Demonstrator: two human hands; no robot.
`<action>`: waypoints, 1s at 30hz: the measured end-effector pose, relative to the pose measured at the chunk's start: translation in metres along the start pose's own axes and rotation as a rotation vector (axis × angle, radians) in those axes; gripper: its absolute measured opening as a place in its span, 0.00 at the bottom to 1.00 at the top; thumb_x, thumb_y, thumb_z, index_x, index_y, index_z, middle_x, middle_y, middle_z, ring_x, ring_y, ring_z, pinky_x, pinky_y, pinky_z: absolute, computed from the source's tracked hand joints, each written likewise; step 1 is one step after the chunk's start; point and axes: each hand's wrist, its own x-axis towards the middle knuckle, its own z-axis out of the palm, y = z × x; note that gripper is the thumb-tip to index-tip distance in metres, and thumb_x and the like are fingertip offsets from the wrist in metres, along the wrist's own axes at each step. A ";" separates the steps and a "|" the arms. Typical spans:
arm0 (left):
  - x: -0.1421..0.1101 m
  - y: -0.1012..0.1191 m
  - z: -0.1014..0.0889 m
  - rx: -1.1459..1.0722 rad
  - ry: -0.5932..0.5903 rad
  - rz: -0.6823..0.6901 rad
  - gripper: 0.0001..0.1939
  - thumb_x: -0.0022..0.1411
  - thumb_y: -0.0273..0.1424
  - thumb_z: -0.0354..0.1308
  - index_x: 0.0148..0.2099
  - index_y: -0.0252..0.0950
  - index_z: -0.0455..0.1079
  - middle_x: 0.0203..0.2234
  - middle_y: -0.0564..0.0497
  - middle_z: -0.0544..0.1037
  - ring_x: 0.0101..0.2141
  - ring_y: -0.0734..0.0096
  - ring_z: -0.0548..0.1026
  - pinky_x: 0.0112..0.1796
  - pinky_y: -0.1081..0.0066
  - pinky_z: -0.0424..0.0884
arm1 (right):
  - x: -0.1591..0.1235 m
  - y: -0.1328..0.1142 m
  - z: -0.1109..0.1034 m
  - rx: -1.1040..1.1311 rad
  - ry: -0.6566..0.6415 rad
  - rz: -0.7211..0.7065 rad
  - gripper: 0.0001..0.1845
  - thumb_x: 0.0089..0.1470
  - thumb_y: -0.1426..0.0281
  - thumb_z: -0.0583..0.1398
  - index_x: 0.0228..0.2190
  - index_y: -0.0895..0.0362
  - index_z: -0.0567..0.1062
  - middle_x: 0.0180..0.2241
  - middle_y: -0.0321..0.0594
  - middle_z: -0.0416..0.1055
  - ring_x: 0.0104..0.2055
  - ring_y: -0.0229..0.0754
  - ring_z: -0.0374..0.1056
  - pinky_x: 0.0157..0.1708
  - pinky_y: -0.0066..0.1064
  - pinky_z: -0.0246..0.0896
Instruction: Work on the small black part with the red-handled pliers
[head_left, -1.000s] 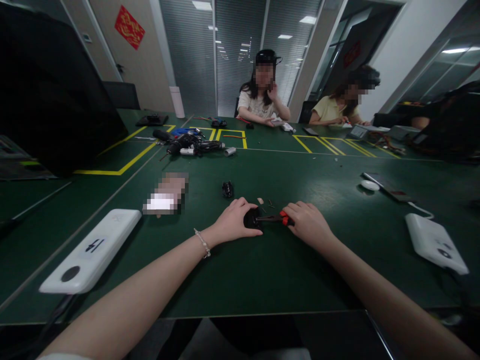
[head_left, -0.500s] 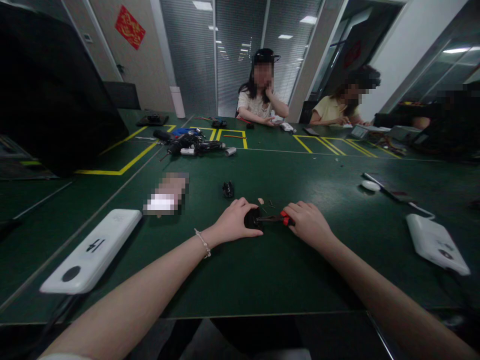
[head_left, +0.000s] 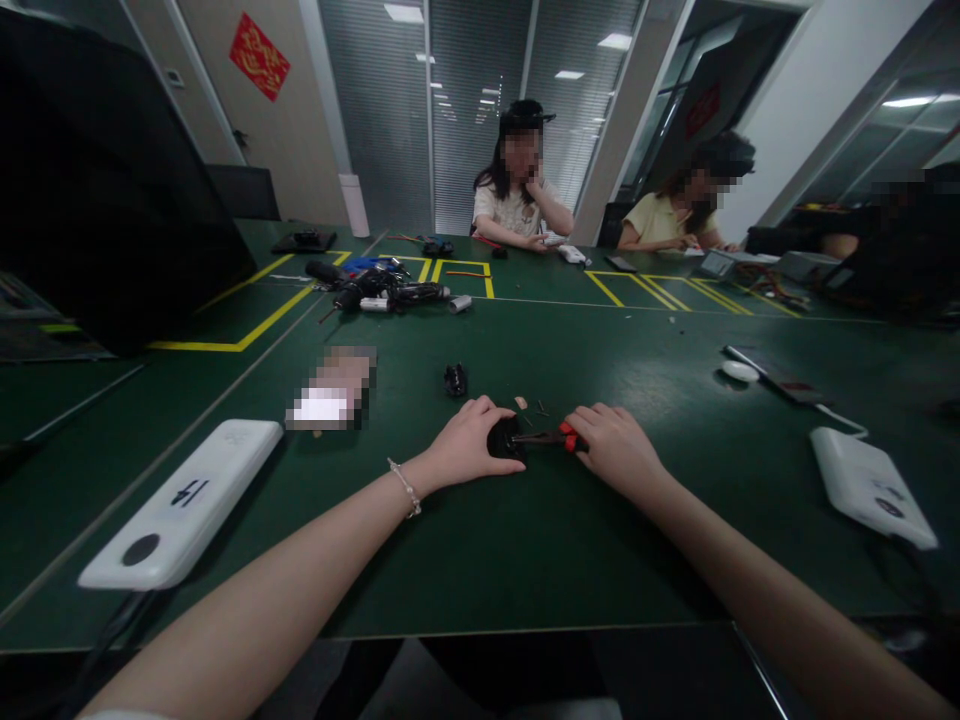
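Slight leftward lean by far white-shirted person [head_left: 514, 210], left hand [head_left: 466, 440] half-curled around black part [head_left: 502, 437], right hand [head_left: 616, 442] closed on red-handled pliers [head_left: 551, 438], tips at part

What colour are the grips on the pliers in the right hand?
Red where the grips show past the right hand; head view.

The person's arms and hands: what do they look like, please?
Both the left hand and right hand are ungloved. A thin, pale, beaded-looking bracelet circles the left wrist; a whitish sleeve edge shows lower left. The right forearm is bare.
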 end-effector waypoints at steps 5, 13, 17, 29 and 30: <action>0.000 -0.001 0.001 -0.006 0.007 0.009 0.34 0.45 0.49 0.59 0.52 0.39 0.60 0.40 0.48 0.63 0.40 0.60 0.64 0.39 0.62 0.65 | 0.000 -0.001 -0.002 0.014 -0.005 0.006 0.14 0.41 0.73 0.59 0.34 0.58 0.70 0.35 0.41 0.68 0.36 0.44 0.60 0.35 0.35 0.53; 0.000 0.000 0.000 -0.009 -0.001 -0.006 0.34 0.46 0.50 0.58 0.52 0.40 0.60 0.40 0.49 0.63 0.40 0.60 0.64 0.39 0.62 0.66 | 0.001 -0.001 -0.002 0.027 -0.005 0.014 0.14 0.41 0.73 0.60 0.35 0.58 0.70 0.35 0.42 0.68 0.36 0.44 0.60 0.35 0.35 0.53; 0.000 -0.001 0.001 0.003 0.009 0.005 0.34 0.45 0.49 0.59 0.52 0.40 0.59 0.40 0.48 0.63 0.41 0.59 0.64 0.40 0.61 0.65 | 0.001 -0.001 -0.002 0.033 -0.006 0.016 0.14 0.40 0.74 0.59 0.34 0.58 0.70 0.35 0.41 0.68 0.36 0.45 0.60 0.35 0.35 0.53; 0.000 -0.003 0.003 -0.007 0.030 0.019 0.33 0.45 0.48 0.59 0.51 0.40 0.60 0.40 0.49 0.63 0.41 0.59 0.64 0.40 0.61 0.65 | 0.002 0.000 -0.001 0.044 0.008 0.021 0.15 0.41 0.72 0.59 0.35 0.58 0.70 0.35 0.42 0.68 0.37 0.45 0.60 0.35 0.35 0.54; 0.000 -0.003 0.004 -0.006 0.031 0.017 0.33 0.45 0.48 0.59 0.51 0.40 0.60 0.40 0.48 0.63 0.40 0.59 0.64 0.40 0.61 0.65 | 0.002 0.000 -0.001 0.048 0.008 0.021 0.15 0.41 0.72 0.59 0.35 0.58 0.70 0.35 0.42 0.68 0.37 0.44 0.60 0.35 0.35 0.54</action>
